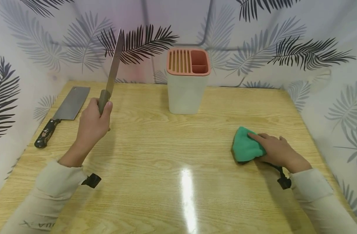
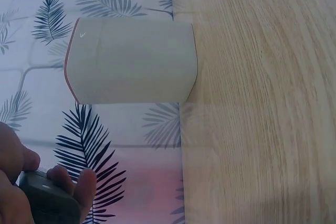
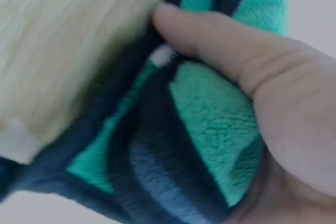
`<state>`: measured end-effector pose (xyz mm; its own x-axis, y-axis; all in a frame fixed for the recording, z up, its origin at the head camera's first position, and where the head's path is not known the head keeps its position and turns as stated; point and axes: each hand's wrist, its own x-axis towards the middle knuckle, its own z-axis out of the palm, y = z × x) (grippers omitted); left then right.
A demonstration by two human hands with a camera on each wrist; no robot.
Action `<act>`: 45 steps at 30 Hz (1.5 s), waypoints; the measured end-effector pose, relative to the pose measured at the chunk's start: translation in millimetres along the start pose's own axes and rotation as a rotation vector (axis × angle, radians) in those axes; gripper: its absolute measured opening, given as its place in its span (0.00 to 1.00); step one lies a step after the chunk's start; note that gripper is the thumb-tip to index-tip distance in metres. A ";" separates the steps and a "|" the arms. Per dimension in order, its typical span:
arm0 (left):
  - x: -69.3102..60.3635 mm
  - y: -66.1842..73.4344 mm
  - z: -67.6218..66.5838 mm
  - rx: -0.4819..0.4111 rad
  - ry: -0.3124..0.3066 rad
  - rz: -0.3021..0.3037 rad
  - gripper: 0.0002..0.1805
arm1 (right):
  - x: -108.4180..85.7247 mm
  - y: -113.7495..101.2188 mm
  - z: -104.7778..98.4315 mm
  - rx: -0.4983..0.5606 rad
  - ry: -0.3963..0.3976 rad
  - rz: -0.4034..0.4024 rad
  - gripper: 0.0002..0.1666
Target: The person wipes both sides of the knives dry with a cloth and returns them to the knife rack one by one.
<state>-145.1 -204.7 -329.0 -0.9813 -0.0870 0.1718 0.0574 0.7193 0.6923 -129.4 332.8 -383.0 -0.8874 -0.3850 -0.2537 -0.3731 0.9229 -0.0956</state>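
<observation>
My left hand [image 1: 93, 123] grips the grey-green handle of a long kitchen knife [image 1: 114, 66], its blade pointing up and away above the table. Only the handle end [image 2: 50, 200] and some fingers show in the left wrist view. On the right, my right hand [image 1: 276, 151] holds a bunched green cloth [image 1: 246, 146] at the tabletop. Seen from the right wrist, the cloth [image 3: 215, 119] has dark edging and lies folded, with the thumb [image 3: 210, 35] pressed over it.
A cleaver [image 1: 71, 103] with a dark patterned handle lies at the table's left edge. At the back middle stands a white knife block [image 1: 185, 94] with a pink slotted top. Leaf-print fabric [image 1: 254, 48] hangs behind the wooden table [image 1: 155, 156].
</observation>
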 end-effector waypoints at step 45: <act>-39.1 32.1 37.8 -0.808 -0.001 -0.126 0.14 | 12.6 -50.2 -78.5 0.176 0.520 -0.043 0.40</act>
<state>-111.8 -152.2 -340.1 -0.9894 -0.1333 0.0582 0.0607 -0.0147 0.9981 -143.1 280.8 -305.8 -0.9057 -0.3357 0.2587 -0.4009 0.8766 -0.2661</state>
